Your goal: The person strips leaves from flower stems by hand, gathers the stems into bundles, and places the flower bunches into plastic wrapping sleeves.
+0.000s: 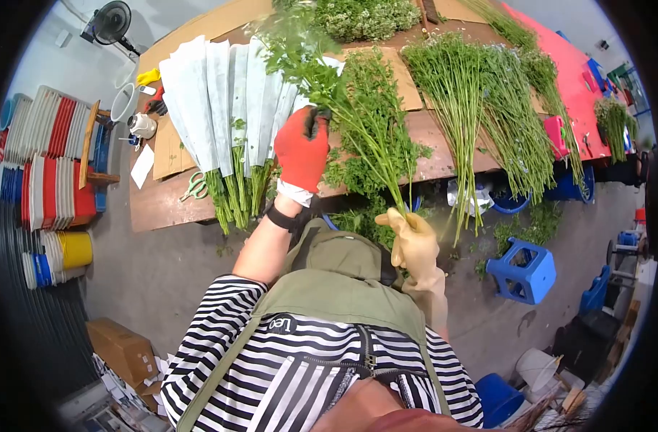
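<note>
My right hand (pixel 415 246), in a cream glove just right of the frame's centre, is closed around the lower ends of the green stems (pixel 360 128). From that grip they run up and to the left, a long slanting line towards the leafy tops at upper centre. My left hand (pixel 302 150), in the red glove, is the one nearer those tops, its curled fingertips right beside the stems (whether they pinch a stalk or only brush it, I cannot tell). So the stems' length lies between my two hands, held at the foot. More leafy greens (pixel 376 83) lie behind them on the table (pixel 167 209); the pale-sleeved bunches (pixel 232 108) fan out at upper left, with green-handled scissors (pixel 194 186) beside them.
</note>
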`<state>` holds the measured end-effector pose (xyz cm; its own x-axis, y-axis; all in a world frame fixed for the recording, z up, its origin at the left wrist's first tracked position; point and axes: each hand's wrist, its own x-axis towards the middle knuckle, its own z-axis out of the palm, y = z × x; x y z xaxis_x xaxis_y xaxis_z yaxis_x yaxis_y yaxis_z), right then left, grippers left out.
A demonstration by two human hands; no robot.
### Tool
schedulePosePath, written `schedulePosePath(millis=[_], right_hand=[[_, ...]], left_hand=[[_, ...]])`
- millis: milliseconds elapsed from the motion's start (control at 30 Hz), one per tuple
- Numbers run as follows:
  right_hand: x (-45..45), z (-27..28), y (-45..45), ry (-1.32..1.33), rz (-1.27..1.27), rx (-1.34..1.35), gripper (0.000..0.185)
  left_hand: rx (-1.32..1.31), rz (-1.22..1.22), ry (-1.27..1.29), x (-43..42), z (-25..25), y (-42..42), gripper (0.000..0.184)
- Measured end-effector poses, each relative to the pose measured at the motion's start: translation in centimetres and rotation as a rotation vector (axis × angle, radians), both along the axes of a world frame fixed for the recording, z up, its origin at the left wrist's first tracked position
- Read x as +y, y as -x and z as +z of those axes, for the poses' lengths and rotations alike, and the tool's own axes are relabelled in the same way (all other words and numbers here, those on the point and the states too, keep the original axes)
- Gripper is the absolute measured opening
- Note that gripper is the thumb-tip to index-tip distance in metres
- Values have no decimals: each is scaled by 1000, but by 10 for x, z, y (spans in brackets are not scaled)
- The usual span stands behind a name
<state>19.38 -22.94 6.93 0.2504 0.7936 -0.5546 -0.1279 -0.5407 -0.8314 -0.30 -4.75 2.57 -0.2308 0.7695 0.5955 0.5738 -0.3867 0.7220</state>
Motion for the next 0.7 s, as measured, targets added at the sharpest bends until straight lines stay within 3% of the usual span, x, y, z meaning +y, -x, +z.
schedulePosePath(millis=[33,67,133,233,267,433,667,700], right_hand=[[1,1,0,13,9,1,29],[-1,-3,-5,10,9,13,30],[-7,-11,-22,2,11,32,30],[-4,-3,-25,28,-24,13,30],[-1,0,-24,24,-36,9,30],[4,5,-18,14,-57,-20,28],[-4,2,-15,-43,-36,-57,19],[-6,2,-15,-66,-26,-77,17]], left_hand=[[-8,71,-4,1,12,4,13],[-217,109,248,4,27,14,12],[-477,-7,271,27,27,48,24],[-215,-136,179,1,65,36,28],[-310,-269,26,-3,64,22,33],[136,-192,147,-31,83,-11,53],[313,-133,129,-10,2,0,46],[429,-54,15,-4,-11,7,44]])
